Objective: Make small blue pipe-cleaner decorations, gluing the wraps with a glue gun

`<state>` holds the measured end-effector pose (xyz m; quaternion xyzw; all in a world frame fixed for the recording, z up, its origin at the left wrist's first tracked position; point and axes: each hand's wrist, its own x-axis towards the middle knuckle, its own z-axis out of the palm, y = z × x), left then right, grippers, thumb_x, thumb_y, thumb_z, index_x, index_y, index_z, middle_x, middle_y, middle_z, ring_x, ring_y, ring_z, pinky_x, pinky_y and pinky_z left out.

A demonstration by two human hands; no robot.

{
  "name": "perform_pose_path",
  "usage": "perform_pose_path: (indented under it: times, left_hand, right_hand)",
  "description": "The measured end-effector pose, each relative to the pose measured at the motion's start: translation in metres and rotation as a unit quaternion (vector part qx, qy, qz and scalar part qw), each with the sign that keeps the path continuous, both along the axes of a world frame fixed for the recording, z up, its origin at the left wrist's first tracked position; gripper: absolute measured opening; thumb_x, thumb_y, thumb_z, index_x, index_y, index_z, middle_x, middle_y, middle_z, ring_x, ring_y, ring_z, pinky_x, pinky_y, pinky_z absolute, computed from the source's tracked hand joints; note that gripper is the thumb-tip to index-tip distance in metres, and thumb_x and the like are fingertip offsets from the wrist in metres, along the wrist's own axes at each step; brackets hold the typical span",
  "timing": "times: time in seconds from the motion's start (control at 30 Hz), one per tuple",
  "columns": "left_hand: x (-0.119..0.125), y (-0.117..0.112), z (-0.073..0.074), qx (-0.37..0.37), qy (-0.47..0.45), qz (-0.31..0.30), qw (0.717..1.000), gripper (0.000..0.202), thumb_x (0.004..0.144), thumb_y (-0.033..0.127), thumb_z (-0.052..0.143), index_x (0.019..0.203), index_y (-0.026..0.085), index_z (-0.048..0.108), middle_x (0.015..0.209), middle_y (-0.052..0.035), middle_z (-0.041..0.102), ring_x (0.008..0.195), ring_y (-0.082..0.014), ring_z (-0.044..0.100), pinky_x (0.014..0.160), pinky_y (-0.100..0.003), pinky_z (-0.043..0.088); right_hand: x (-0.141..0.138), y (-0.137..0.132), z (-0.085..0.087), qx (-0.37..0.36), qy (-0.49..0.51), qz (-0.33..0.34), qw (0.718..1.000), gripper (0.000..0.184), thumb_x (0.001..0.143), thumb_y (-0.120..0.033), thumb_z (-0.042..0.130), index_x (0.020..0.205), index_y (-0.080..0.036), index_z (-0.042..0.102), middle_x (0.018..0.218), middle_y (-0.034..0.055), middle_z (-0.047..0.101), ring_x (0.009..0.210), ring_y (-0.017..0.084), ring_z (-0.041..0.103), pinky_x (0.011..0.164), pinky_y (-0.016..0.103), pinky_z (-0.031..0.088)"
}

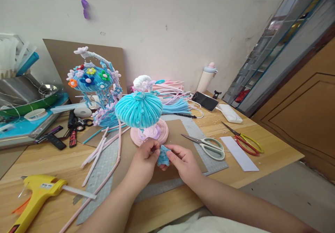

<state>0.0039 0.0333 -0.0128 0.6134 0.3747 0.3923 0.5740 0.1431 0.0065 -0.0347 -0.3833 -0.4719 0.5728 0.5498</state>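
Observation:
Both my hands meet over the brown card on the wooden table (274,149). My left hand (144,158) and my right hand (183,161) pinch a small blue fuzzy piece (163,156) between their fingertips. Just beyond them stands a turquoise pipe-cleaner mushroom (138,109) on a pink round base (162,130). Behind it to the left rises a blue pipe-cleaner ornament with small coloured flowers (90,77).
A yellow glue gun (39,193) lies front left. Loose pink pipe cleaners (101,152) cross the grey cutting mat (104,163). Green-handled scissors (209,145), yellow-red scissors (248,142), a white paper strip (239,153), a phone (205,100), a bottle (206,77) lie right.

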Motion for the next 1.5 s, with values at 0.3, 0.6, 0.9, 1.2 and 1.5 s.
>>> perform_pose_path:
  times: [0.3,0.6,0.9,1.2,1.5]
  left_hand:
    - [0.003,-0.007,0.005,0.187,0.171,0.108,0.961,0.015,0.08,0.011,0.043,0.07,0.021,0.046,0.078,-0.0023,0.049,0.071,-0.0172,0.049,0.055,-0.025,0.045]
    - [0.001,-0.001,0.0,0.05,0.073,0.037,0.995,0.011,0.075,0.011,0.049,0.066,0.018,0.05,0.075,0.0007,0.047,0.065,-0.0135,0.054,0.05,-0.023,0.05]
    - [0.008,-0.006,-0.006,0.01,0.036,0.107,0.994,0.011,0.077,0.025,0.057,0.085,0.02,0.051,0.071,0.0013,0.055,0.063,-0.015,0.056,0.057,-0.027,0.048]
    - [0.01,-0.013,-0.009,0.065,0.054,0.126,0.988,0.01,0.077,0.023,0.058,0.086,0.019,0.056,0.074,-0.0005,0.059,0.069,-0.0161,0.056,0.062,-0.026,0.046]
    - [0.001,-0.006,-0.005,0.115,0.122,0.18,0.969,0.007,0.079,0.023,0.059,0.084,0.019,0.062,0.078,-0.0016,0.064,0.069,-0.0161,0.056,0.065,-0.028,0.044]
  right_hand:
    - [-0.005,0.006,0.0,-0.041,0.004,-0.004,0.999,0.028,0.075,-0.043,0.066,0.082,-0.016,0.064,0.068,-0.0006,0.062,0.053,0.011,0.058,0.049,0.024,0.053]
    - [-0.002,0.005,-0.001,-0.025,-0.047,-0.006,0.999,0.024,0.076,-0.041,0.065,0.074,-0.017,0.061,0.061,-0.0022,0.059,0.049,0.011,0.055,0.051,0.025,0.049]
    - [-0.004,0.005,0.001,0.0,-0.087,-0.071,0.994,0.019,0.079,-0.035,0.059,0.08,-0.016,0.059,0.068,-0.0011,0.056,0.056,0.011,0.052,0.053,0.023,0.048]
    - [0.002,0.005,-0.006,0.063,-0.164,-0.117,0.977,0.014,0.085,-0.026,0.051,0.081,-0.017,0.06,0.071,0.0002,0.058,0.063,0.012,0.053,0.057,0.022,0.046]
    - [0.002,0.006,-0.007,0.132,-0.193,-0.104,0.967,0.018,0.086,-0.024,0.055,0.103,-0.021,0.062,0.096,0.0055,0.066,0.086,0.018,0.062,0.074,0.028,0.051]
